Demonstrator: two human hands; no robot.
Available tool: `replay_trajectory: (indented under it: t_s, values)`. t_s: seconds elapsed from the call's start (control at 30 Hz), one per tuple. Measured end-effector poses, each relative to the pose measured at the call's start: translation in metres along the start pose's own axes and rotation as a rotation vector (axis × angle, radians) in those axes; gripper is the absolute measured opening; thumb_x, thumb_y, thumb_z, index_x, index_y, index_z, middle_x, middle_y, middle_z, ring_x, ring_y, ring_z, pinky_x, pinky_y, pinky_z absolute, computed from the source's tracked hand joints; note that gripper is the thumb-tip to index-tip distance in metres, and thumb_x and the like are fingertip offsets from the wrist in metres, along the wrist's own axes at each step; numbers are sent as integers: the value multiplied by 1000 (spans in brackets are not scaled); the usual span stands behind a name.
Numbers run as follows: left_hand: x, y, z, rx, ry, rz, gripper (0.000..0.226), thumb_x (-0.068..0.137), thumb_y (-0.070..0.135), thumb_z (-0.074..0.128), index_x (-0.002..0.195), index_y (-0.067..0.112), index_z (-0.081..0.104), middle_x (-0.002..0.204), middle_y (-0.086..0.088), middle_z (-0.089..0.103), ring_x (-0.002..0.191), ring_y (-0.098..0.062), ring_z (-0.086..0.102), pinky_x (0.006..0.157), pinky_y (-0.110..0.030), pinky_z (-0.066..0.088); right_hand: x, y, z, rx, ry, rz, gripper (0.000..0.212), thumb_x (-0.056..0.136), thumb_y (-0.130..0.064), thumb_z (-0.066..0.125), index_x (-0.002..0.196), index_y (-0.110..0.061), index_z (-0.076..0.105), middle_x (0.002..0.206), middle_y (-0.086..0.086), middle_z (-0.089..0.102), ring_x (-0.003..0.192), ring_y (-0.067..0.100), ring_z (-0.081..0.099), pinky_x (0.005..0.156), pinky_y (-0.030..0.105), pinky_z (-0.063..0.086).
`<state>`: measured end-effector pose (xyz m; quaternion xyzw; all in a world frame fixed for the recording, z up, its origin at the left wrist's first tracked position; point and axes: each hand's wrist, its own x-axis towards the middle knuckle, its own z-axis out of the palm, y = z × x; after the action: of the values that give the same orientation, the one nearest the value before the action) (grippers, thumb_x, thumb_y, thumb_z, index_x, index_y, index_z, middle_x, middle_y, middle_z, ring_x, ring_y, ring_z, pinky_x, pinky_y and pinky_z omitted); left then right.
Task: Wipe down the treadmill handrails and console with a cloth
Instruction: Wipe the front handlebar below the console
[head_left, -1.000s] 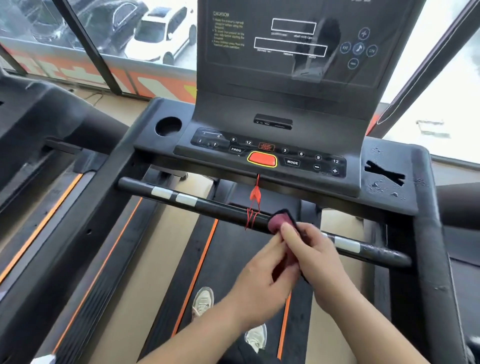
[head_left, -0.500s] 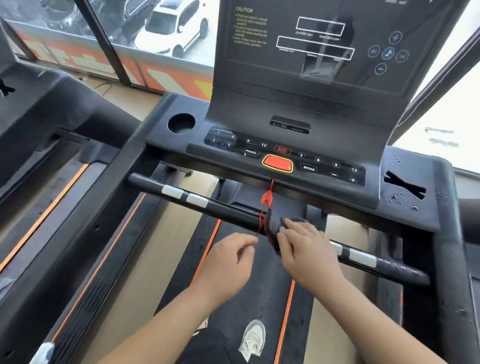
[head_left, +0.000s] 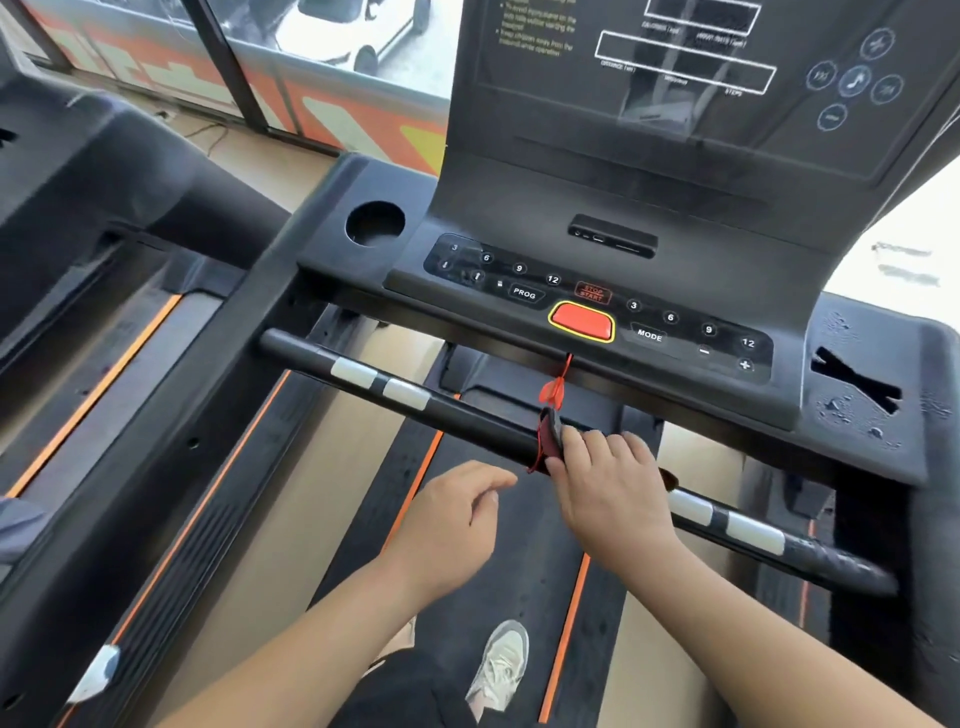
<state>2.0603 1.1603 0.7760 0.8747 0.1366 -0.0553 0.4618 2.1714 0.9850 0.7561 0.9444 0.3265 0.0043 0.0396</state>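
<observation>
Fingers (head_left: 584, 447) of right hand (head_left: 613, 491) grasp cloth (head_left: 549, 436) over handrail (head_left: 467, 415) (left hand (head_left: 452, 519) relaxed, empty).

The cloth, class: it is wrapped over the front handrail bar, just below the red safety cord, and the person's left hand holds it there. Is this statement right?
Wrong hand. In the head view the right hand holds the cloth over the front handrail bar, just below the red safety cord; the left hand hangs short of the bar, holding nothing.
</observation>
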Motion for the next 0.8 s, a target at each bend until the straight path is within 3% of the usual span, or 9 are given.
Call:
replay_trajectory:
  t_s: [0.1,0.23,0.37,0.4,0.47,0.53,0.63,0.73,0.8]
  values:
    - [3,0,-1,-1,11,-7,33,100,8,51,123,22,71,110,22,65,104,8,60,90,-3,39,18,-4,-12,31,-221,87,42,101,-39,20,97,-20,58,90,2,66,82,34,64,61,39,35]
    - [6,6,1,-62,6,-24,31,99,6,53,117,20,74,104,20,68,100,3,65,89,-9,44,57,10,-23,439,-540,322,28,97,-34,30,95,-18,54,115,9,67,105,36,64,79,40,45]
    - [2,5,-1,-71,7,-18,30,99,7,53,118,21,73,104,22,68,100,3,65,87,-7,44,21,-16,-30,208,-248,218,35,100,-34,28,99,-17,58,100,7,68,92,37,66,72,44,46]
    - [-1,3,-1,-72,16,-27,30,100,7,53,118,22,73,104,24,67,101,4,65,87,-6,43,0,-24,-24,212,-183,215,40,101,-36,30,107,-14,62,102,9,68,95,38,65,80,48,48]
    - [-6,-2,-1,-61,21,-50,30,101,10,52,118,24,73,103,29,65,102,6,63,88,-5,41,-37,-25,-4,185,-84,154,50,100,-34,44,136,-2,57,132,18,60,122,42,56,107,54,39]
    - [-12,-6,-1,-28,-5,-66,31,102,14,51,120,27,71,103,34,62,103,8,60,90,-6,41,-56,-10,15,107,26,30,62,96,-32,49,148,2,46,150,22,46,139,45,43,116,59,30]
    - [-12,-9,-2,3,-57,-105,32,103,21,49,126,32,67,117,27,64,113,4,58,100,-17,45,-38,0,16,57,35,-24,63,95,-36,44,148,-1,47,137,19,56,120,44,57,99,55,44]
    - [-1,-6,2,49,-118,-152,35,104,23,47,136,29,62,136,14,63,127,-5,56,110,-28,44,-5,-11,-4,-19,-116,45,58,94,-44,34,127,-6,62,100,12,65,81,38,63,66,44,46]
    - [5,-2,6,47,-142,-199,37,104,24,47,138,27,60,141,10,61,131,-9,55,112,-31,44,8,-12,-21,-17,-210,14,51,96,-42,24,112,-15,63,93,7,65,79,37,66,60,41,44]
